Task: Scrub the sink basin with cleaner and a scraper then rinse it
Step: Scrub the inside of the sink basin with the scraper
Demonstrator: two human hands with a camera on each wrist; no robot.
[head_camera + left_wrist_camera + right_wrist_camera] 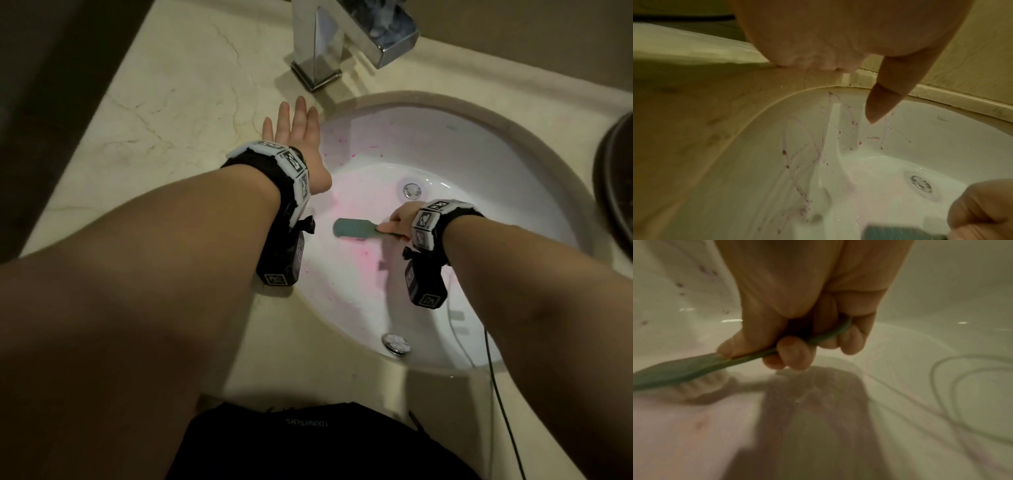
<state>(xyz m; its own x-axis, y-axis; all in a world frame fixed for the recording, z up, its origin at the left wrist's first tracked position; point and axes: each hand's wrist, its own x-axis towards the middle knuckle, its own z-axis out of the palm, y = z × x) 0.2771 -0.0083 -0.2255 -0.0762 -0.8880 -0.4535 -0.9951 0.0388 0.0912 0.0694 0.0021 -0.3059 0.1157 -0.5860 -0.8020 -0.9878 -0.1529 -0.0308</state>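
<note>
R hand (399,219) curled round handle of green scrubber (356,229), its head down on pink-smeared sink (479,164) floor near drain (412,190); L hand (296,137) flat, fingers straight, on counter (164,113) at sink's edge.

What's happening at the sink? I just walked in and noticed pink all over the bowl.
A person is scrubbing the white sink basin. Their right hand grips a green brush by its handle, with the head down on the basin floor amid pinkish cleaner. Their left hand rests flat on the countertop at the rim. Purple-red streaks remain on the basin wall. No water shows at the faucet.
</note>
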